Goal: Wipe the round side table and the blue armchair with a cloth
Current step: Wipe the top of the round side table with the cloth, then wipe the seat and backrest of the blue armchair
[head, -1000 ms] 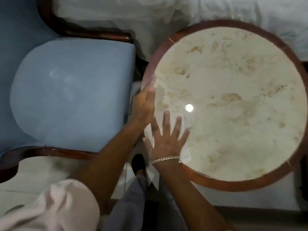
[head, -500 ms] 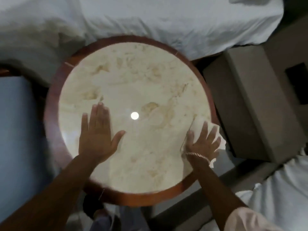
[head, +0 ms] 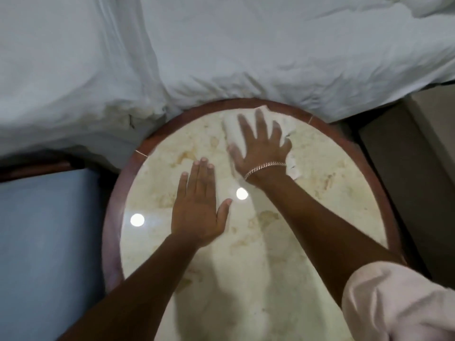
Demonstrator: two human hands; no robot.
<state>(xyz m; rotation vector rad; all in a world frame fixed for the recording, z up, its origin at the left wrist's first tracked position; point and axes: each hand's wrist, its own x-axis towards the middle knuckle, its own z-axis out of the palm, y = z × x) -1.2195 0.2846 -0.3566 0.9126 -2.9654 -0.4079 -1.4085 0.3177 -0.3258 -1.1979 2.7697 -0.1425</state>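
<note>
seen from above, the right hand (head: 261, 143) lies spread flat on a white cloth (head: 232, 126) at twelve o'clock on the round tabletop (head: 320, 188); the left hand (head: 199, 207), flat with fingers together, braces near the centre. the blue armchair (head: 49, 242) waits at nine o'clock. best to keep the palm pressing evenly and sweep along the wooden rim (head: 115, 207), clear of the bed sheet (head: 197, 57).

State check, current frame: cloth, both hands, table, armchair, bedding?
cloth: flat on the table's far edge, pressed under right hand
right hand: fingers spread, palm on cloth
left hand: flat on bare tabletop, holding nothing
table: glossy, reflecting lights
armchair: seat bare, untouched
bedding: rumpled, meets table's far rim
</note>
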